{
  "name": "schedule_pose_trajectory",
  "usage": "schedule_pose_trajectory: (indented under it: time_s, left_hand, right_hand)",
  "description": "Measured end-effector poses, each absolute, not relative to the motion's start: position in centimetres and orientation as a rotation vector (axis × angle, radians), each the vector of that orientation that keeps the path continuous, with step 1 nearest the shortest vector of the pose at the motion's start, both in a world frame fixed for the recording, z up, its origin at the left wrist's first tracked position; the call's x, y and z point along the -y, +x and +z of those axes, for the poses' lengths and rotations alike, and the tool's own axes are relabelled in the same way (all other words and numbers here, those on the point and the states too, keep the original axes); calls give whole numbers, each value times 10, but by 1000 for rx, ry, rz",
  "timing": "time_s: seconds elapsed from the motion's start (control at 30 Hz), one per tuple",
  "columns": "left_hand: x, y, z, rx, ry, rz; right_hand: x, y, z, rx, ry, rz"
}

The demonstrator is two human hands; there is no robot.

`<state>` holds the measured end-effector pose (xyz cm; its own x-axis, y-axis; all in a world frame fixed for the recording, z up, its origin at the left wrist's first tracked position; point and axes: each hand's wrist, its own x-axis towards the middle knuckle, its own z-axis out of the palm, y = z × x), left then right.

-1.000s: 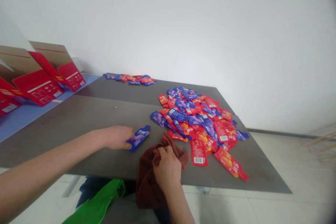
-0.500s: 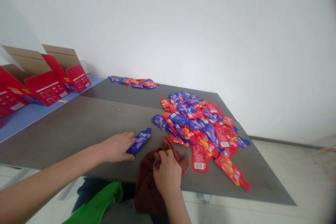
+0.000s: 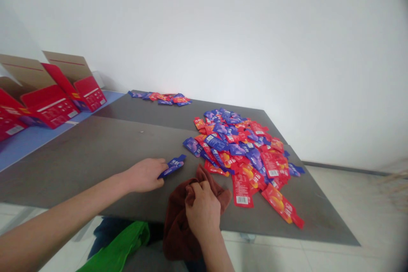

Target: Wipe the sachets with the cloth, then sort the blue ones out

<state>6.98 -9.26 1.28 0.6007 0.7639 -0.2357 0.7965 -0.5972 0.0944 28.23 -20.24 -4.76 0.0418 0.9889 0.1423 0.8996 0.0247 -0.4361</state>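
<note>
My left hand point(image 3: 148, 174) is closed on the lower end of a blue pouch point(image 3: 174, 165), which is tilted up from the table. Just to the right, my right hand point(image 3: 204, 208) grips a bunched brown cloth point(image 3: 178, 216) that hangs over the table's front edge. Beyond the cloth lies a large loose pile of red and blue pouches point(image 3: 239, 148). One red pouch point(image 3: 280, 204) lies at the pile's near right side.
Open red boxes point(image 3: 52, 104) stand in a row on a blue surface point(image 3: 72, 124) at the left. A smaller group of pouches point(image 3: 164, 98) lies at the far side of the grey table point(image 3: 121, 144). Behind is a white wall. Green fabric point(image 3: 123, 248) shows below the table edge.
The blue pouch has been tipped up off the table by my left hand, whose fingers have closed round its end. My right hand keeps its hold on the cloth. The view has shifted slightly.
</note>
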Motion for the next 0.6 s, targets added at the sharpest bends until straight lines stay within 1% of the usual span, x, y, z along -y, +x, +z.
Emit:
schedule_pose_trajectory:
  time_s: [0.13,0.37,0.47,0.6]
  left_hand:
    - [82,49,11,-1239,2520,-53]
    - [79,21,-28,-1310,2217,316]
    - [80,20,-32,-1267,2187,375]
    - [76,14,-22,-1168,2147,331]
  right_hand:
    - [203,283,-46,1896,-1909,288]
    - [203,282,-45,1898,-1931,325]
    - [203,285,-47,1883,-1917,333]
    - [197,282,-41,1856,-1821,365]
